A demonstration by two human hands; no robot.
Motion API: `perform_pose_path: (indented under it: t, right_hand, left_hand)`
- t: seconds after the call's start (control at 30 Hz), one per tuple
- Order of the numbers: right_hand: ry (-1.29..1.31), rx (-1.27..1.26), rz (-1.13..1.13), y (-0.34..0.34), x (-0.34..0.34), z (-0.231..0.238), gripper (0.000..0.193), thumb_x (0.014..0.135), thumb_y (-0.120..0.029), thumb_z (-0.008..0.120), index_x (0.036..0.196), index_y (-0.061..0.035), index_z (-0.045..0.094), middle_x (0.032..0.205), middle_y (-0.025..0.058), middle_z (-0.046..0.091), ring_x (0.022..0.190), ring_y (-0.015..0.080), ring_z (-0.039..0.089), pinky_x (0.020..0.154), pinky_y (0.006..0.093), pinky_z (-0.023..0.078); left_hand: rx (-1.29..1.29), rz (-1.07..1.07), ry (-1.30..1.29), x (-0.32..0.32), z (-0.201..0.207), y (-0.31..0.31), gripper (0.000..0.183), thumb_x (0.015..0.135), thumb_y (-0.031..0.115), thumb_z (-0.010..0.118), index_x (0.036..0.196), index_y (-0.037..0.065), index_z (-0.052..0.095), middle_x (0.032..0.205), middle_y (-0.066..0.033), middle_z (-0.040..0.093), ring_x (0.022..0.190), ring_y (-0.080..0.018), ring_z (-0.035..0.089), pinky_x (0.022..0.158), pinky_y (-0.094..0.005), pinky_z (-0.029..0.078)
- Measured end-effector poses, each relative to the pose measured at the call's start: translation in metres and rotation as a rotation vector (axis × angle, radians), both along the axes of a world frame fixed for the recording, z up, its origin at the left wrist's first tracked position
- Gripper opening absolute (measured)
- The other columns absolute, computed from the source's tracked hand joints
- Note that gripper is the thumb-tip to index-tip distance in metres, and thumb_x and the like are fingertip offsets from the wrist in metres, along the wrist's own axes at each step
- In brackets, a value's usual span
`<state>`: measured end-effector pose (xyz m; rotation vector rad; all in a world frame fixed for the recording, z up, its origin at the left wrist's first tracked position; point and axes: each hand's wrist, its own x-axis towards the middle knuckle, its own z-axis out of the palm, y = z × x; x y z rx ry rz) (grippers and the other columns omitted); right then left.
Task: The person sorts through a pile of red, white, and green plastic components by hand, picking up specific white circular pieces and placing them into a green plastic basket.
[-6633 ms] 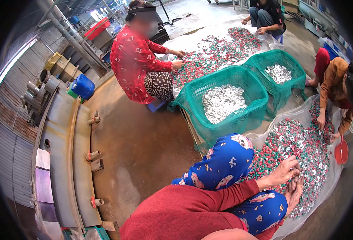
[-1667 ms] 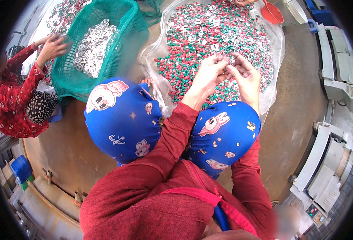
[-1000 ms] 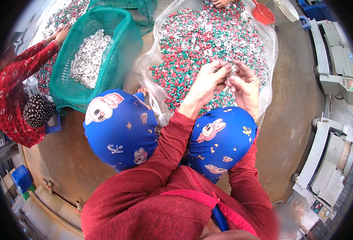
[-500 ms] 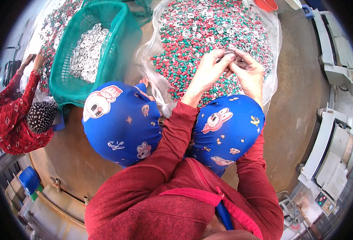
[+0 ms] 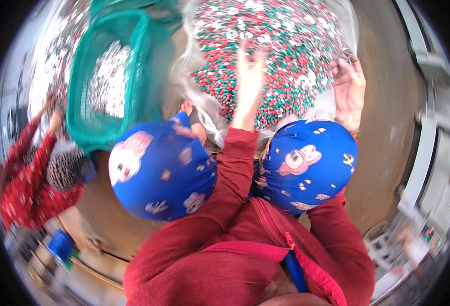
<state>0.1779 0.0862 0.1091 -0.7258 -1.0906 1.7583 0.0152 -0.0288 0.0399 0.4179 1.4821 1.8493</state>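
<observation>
Smeared by motion, my left hand (image 5: 250, 74) reaches over the pile of small red and green pellets (image 5: 217, 76); its fingers look spread, with nothing visible between them. Pale metal buckle-shaped pieces (image 5: 263, 38) are scattered among the pellets. At the pile's right edge, my right hand (image 5: 348, 84) is closed, its fingertips pinching a small grey metal piece (image 5: 346, 55). Blur hides that piece's exact form. Under the pile lies a whitish translucent sheet (image 5: 187, 69), bunched along its left side.
A green mesh-lined basket (image 5: 74, 97) holding many pale metal pieces (image 5: 110, 81) stands left of the pile. Beyond it, a co-worker in red (image 5: 39, 196) handles another pellet pile (image 5: 64, 51). My knees under blue printed cloth (image 5: 161, 171) sit close by. Grey machines (image 5: 424, 168) line the right.
My hands were together over the pile, fingers meeting on a small metal piece. They have parted: the left moved left and away from me, the right moved right with a grey piece. The view shifted slightly.
</observation>
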Motion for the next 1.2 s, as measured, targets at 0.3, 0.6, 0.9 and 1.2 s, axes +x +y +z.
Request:
perform_pose_path:
  t: [0.3, 0.6, 0.9, 1.2]
  right_hand:
    - [0.222, -0.454, 0.027, 0.052, 0.141, -0.047, 0.030, 0.086, -0.022, 0.055, 0.064, -0.0108, 0.037, 0.061, -0.0027, 0.031, 0.054, 0.0106, 0.034, 0.047, 0.0228, 0.032]
    - [-1.301, 0.127, -0.182, 0.113, 0.167, -0.246, 0.057, 0.082, -0.042, 0.057, 0.118, -0.0029, 0.039, 0.088, 0.0100, 0.056, 0.065, 0.0231, 0.055, 0.053, 0.0321, 0.043]
    - [-1.113, 0.297, 0.059, 0.059, 0.082, -0.264, 0.022, 0.086, -0.018, 0.048, 0.101, -0.0024, 0.047, 0.075, 0.0210, 0.057, 0.073, 0.0368, 0.058, 0.064, 0.0421, 0.044]
    - [-0.613, -0.240, 0.104, 0.011, 0.049, -0.193, 0.022, 0.085, -0.023, 0.056, 0.097, -0.0087, 0.067, 0.063, -0.0016, 0.059, 0.045, 0.0043, 0.045, 0.043, 0.0206, 0.035]
  left_hand:
    - [-0.196, -0.610, 0.612, 0.046, -0.074, 0.076, 0.029, 0.080, 0.028, 0.061, 0.098, 0.006, 0.063, 0.078, -0.0120, 0.063, 0.072, -0.0202, 0.060, 0.067, -0.0325, 0.046]
    - [-0.433, -0.951, 1.434, 0.140, -0.190, 0.164, 0.036, 0.074, 0.030, 0.067, 0.088, -0.002, 0.058, 0.098, -0.0221, 0.053, 0.083, -0.0342, 0.060, 0.069, -0.0408, 0.051]
    - [-0.399, -0.844, 0.919, 0.055, -0.134, 0.135, 0.033, 0.068, 0.028, 0.072, 0.081, 0.001, 0.056, 0.069, -0.0076, 0.058, 0.064, -0.0198, 0.056, 0.061, -0.0316, 0.044]
    - [-0.388, -0.527, -0.030, -0.006, -0.077, 0.089, 0.029, 0.081, 0.039, 0.062, 0.079, 0.011, 0.056, 0.064, 0.0068, 0.042, 0.055, -0.0009, 0.035, 0.046, -0.0175, 0.031]
